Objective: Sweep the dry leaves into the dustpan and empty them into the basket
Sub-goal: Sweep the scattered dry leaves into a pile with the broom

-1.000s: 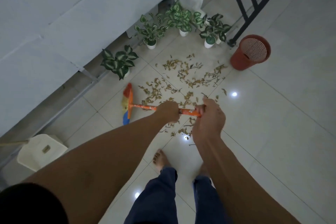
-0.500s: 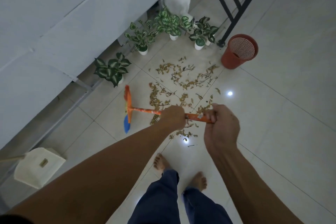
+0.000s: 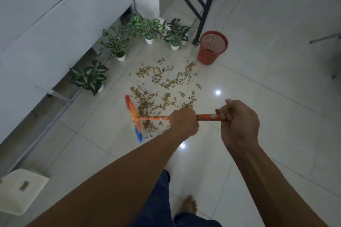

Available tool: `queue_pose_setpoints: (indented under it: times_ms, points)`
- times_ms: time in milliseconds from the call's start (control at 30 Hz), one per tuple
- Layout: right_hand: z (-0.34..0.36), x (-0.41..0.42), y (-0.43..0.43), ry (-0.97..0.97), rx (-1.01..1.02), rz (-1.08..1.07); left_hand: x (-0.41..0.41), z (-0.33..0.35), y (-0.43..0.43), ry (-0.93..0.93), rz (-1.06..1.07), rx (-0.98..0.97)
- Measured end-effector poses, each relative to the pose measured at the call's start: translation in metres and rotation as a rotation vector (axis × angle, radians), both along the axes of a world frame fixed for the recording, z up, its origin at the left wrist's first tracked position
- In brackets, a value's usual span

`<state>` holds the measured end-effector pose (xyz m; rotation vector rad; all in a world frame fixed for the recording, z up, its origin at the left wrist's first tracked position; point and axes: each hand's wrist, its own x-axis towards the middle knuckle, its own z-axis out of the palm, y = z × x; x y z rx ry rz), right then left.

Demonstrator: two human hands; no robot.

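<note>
Dry brown leaves (image 3: 162,83) lie scattered over the pale floor tiles ahead of me. An orange broom (image 3: 153,117) with a red, yellow and blue head lies low at the leaves' left edge. My left hand (image 3: 182,122) grips the middle of its handle. My right hand (image 3: 238,121) grips the handle's near end. A reddish-brown mesh basket (image 3: 212,48) stands upright beyond the leaves at the right. A white dustpan-like object (image 3: 20,190) sits on the floor at the far left, its shape partly cut off.
Several potted plants (image 3: 118,42) in white pots line the far left side of the leaves, under a grey-white counter (image 3: 55,20). A black metal railing (image 3: 204,9) stands behind the basket. My bare foot (image 3: 188,206) and blue trousers are below.
The broom head has swept rightward into the left edge of the leaves, bunching them together. Both hands keep their hold on the handle. My view has shifted back and right.
</note>
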<state>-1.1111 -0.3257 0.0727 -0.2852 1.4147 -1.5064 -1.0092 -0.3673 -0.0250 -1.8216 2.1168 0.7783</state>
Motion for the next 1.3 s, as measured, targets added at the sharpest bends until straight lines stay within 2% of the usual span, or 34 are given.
queue_pose_setpoints:
  times_ms: [233, 333, 467, 567, 733, 900, 1033, 1100, 1167, 1267, 1300]
  points:
    - [-0.046, 0.014, 0.083, -0.075, 0.017, 0.152, 0.035, -0.034, 0.091, -0.096, 0.070, 0.008]
    - [-0.069, 0.011, 0.126, -0.006, 0.052, 0.191, 0.033, -0.056, 0.133, -0.059, 0.071, 0.058]
    - [-0.061, -0.021, 0.169, 0.121, 0.035, 0.139, -0.010, -0.059, 0.173, 0.004, -0.013, 0.077]
    - [-0.033, -0.060, 0.189, 0.106, 0.013, -0.009, -0.058, -0.037, 0.187, 0.042, -0.105, 0.034]
    - [0.026, -0.130, 0.214, 0.114, -0.094, -0.269, -0.135, 0.010, 0.200, 0.262, -0.217, -0.028]
    - [0.069, -0.178, 0.244, 0.205, -0.155, -0.493, -0.207, 0.040, 0.207, 0.453, -0.387, 0.083]
    - [0.071, -0.182, 0.272, 0.437, -0.129, -0.571, -0.246, 0.047, 0.221, 0.422, -0.630, 0.141]
    - [0.059, -0.173, 0.282, 0.561, -0.135, -0.574, -0.251, 0.039, 0.230, 0.432, -0.670, 0.161]
    - [0.041, -0.160, 0.286, 0.652, -0.098, -0.572, -0.246, 0.031, 0.240, 0.567, -0.618, 0.188]
    - [0.007, -0.139, 0.283, 0.722, 0.002, -0.558, -0.226, 0.036, 0.256, 0.840, -0.417, 0.407]
    - [-0.002, -0.133, 0.282, 0.737, 0.029, -0.547, -0.219, 0.035, 0.258, 0.868, -0.366, 0.451]
